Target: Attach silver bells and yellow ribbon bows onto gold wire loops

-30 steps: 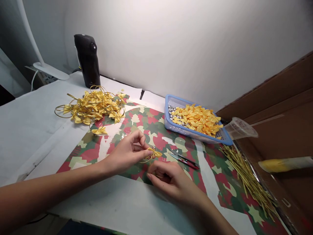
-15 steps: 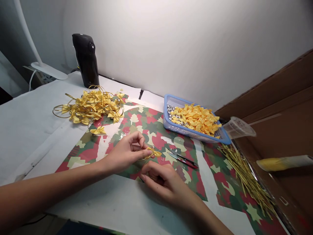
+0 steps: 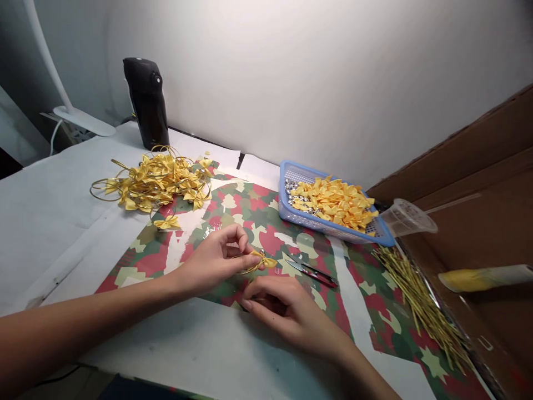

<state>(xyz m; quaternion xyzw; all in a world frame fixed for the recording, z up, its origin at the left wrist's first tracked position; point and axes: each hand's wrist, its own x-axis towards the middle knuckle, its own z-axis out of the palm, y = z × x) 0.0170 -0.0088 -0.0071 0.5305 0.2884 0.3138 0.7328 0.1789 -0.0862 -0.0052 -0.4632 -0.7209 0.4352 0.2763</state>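
Observation:
My left hand (image 3: 216,258) pinches a small yellow ribbon bow (image 3: 263,260) with a gold cord loop, just above the camouflage-patterned paper (image 3: 258,216). Just below the bow, my right hand (image 3: 287,308) rests on the paper with its fingers curled in; what they grip is hidden, perhaps the end of the cord. A small pair of red-handled snips (image 3: 310,269) lies right of the bow.
A heap of finished bows with gold loops (image 3: 156,179) lies at the back left beside a black device (image 3: 145,103). A blue basket (image 3: 291,214) holds loose yellow bows and silver bells. Gold cords (image 3: 420,303), a clear cup (image 3: 408,218) and a cardboard box (image 3: 478,183) are on the right.
My right hand has slid slightly left and closer under the bow. The left hand keeps its pinch on the bow in nearly the same spot.

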